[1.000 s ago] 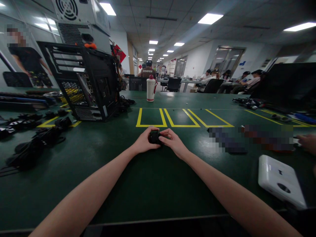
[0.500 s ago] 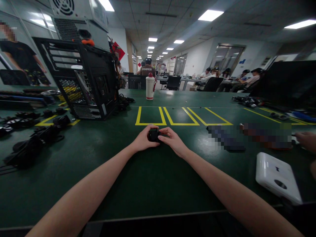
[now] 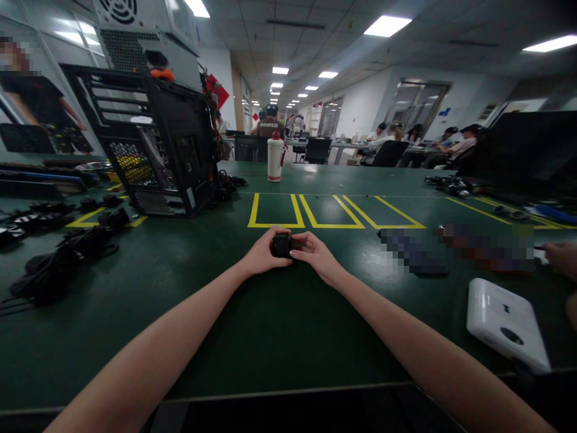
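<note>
Between my two hands, over the green table (image 3: 270, 337), is a small black boxy object (image 3: 282, 245); its exact kind is too dark to make out. My left hand (image 3: 265, 252) wraps it from the left, thumb below and fingers above. On the right side, my right hand (image 3: 315, 252) grips its edge between thumb and fingertips. Yellow tape outlines (image 3: 276, 226) lie on the table just beyond my hands.
A black computer case (image 3: 180, 150) stands at left behind tangled black gear (image 3: 58, 258). A white bottle (image 3: 274, 159) is farther back. To the right lie a white device (image 3: 507, 325), two blurred-out items and another person's hand (image 3: 561, 258).
Both hands keep the same hold on the small black object. The view has shifted very slightly; nothing else has visibly moved.
</note>
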Demonstrator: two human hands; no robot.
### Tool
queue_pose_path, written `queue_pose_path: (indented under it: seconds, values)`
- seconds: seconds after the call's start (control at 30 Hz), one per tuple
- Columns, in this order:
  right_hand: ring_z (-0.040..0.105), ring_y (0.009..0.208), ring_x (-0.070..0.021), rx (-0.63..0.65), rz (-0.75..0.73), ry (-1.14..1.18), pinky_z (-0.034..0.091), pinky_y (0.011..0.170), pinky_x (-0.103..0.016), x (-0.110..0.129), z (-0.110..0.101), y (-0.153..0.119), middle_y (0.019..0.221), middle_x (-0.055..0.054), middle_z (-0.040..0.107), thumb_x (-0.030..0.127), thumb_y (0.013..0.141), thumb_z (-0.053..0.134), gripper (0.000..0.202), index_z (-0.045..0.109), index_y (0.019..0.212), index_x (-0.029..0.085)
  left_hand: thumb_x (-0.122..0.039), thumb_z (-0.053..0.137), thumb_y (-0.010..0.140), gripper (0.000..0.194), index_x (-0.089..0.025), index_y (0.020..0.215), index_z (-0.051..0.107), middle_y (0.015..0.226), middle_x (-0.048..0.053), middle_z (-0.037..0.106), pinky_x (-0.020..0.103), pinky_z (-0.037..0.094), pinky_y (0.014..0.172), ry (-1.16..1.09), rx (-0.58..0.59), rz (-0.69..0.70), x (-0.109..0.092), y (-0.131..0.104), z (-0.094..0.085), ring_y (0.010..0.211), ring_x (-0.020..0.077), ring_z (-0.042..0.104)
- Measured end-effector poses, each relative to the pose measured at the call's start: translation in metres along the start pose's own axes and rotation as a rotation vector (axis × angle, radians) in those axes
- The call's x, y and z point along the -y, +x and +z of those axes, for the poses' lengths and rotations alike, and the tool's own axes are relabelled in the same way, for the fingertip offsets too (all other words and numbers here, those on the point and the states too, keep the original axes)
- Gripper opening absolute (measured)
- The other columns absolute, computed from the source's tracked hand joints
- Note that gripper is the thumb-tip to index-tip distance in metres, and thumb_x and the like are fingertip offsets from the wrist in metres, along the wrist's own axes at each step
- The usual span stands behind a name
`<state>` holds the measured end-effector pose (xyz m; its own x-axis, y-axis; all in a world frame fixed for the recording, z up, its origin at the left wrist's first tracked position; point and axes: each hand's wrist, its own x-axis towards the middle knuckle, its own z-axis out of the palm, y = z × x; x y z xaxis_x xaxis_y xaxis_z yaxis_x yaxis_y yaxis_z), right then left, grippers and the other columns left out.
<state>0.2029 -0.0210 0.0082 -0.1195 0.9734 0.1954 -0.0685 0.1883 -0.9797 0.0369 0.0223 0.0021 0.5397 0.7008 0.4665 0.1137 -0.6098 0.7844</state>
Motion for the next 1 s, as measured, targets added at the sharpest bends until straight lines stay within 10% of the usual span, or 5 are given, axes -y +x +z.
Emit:
queue_pose_path:
  seconds: [1.0]
  values:
    - [0.054, 0.096, -0.0153, -0.015, 0.021, 0.050, 0.037, 0.092, -0.035, -0.0006, 0.0008, 0.0024, 0.099, -0.003, 0.057, 0.017, 0.061, 0.066, 0.031, 0.055, 0.090, 0.019, -0.018, 0.070, 0.057, 0.059, -0.020, 0.110, 0.044, 0.112, 0.007, 0.050, 0.040, 0.035, 0.094, 0.034, 0.008, 0.006, 0.0008, 0.0004, 0.0004, 0.106, 0.0235, 0.049]
